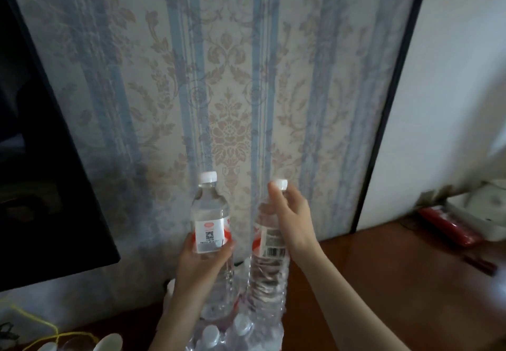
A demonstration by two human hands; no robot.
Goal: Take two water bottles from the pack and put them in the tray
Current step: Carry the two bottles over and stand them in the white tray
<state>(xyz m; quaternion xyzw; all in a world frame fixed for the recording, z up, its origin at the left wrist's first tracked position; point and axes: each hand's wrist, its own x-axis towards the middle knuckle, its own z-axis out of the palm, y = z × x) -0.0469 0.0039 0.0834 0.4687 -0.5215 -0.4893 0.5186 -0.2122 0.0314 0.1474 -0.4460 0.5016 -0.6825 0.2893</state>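
Far left of the frame: a dark screen (pixel 41 142) is hanging against the patterned wallpaper (pixel 232 77), and a yellow cord (pixel 35 323) is trailing along the lower left corner.

Lower centre-left: the left hand (pixel 202 257) is wrapping around the lower half of the left bottle (pixel 210 222), fingers curled closed over the white-and-red label. This bottle is standing upright in the air above the pack, white cap on top.

Lower centre: the pack of water bottles (pixel 232 331) is sitting at the bottom edge of the frame in clear shrink film, several white caps showing through it.

Centre-right: the right hand (pixel 291 214) is gripping the upper part of the right bottle (pixel 269 255), fingers closed around the neck and shoulder, one fingertip touching the white cap. The bottle is tilting slightly, its base down near the pack top; whether it is touching the pack cannot be told. The two bottles are just beside each other, apart.

Right: the brown wooden table (pixel 397 282) is carrying a red object (pixel 449 227), blurred, next to a white object (pixel 482 208). The tray cannot be identified in this view
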